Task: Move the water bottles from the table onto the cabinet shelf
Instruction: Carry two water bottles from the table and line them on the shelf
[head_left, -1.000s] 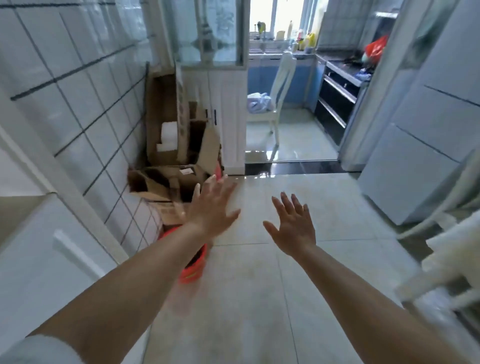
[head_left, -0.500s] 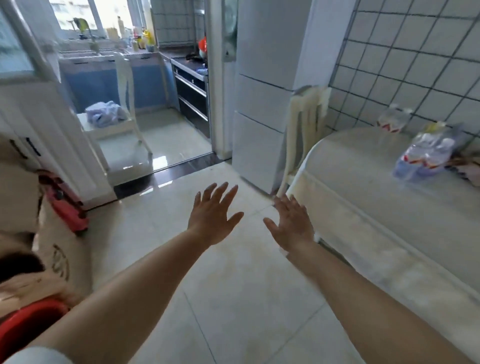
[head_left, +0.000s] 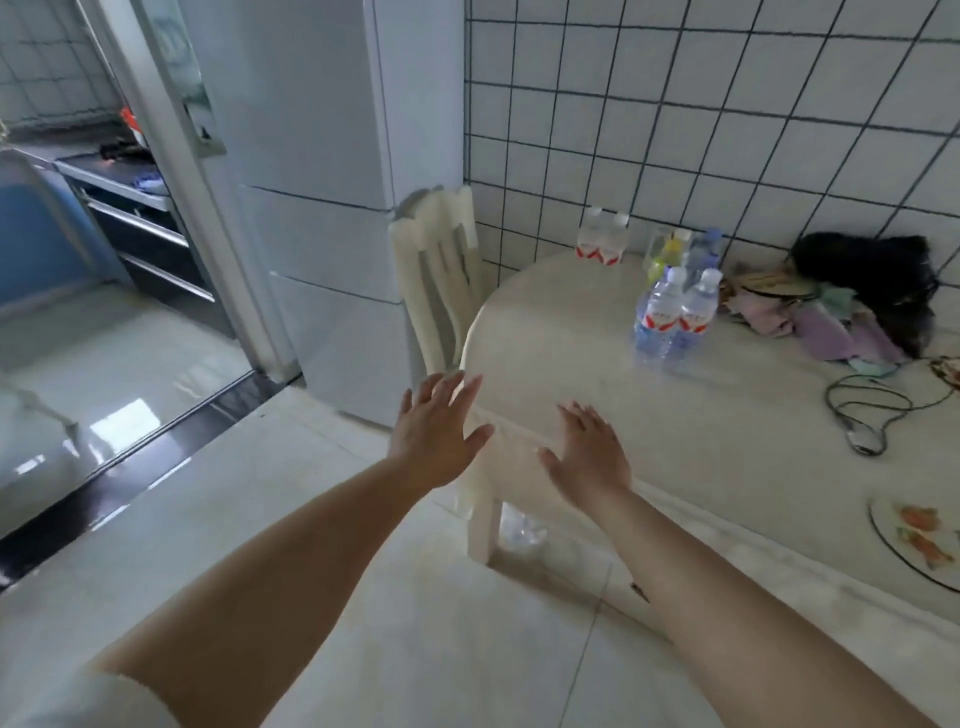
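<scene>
Bottles of clear plastic with red labels (head_left: 675, 319) now face the person on the cream counter (head_left: 561, 332), both the left hand (head_left: 434, 434) and the right hand (head_left: 587, 449) spread and empty, ready to reach.

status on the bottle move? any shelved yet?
Done: nothing that shows; the cabinet shelf is out of view. In hand: nothing. The left hand and right hand are both open and empty at the near edge of the table. Left: the near pair of water bottles and the far pair by the wall stand upright on the table, untouched.
</scene>
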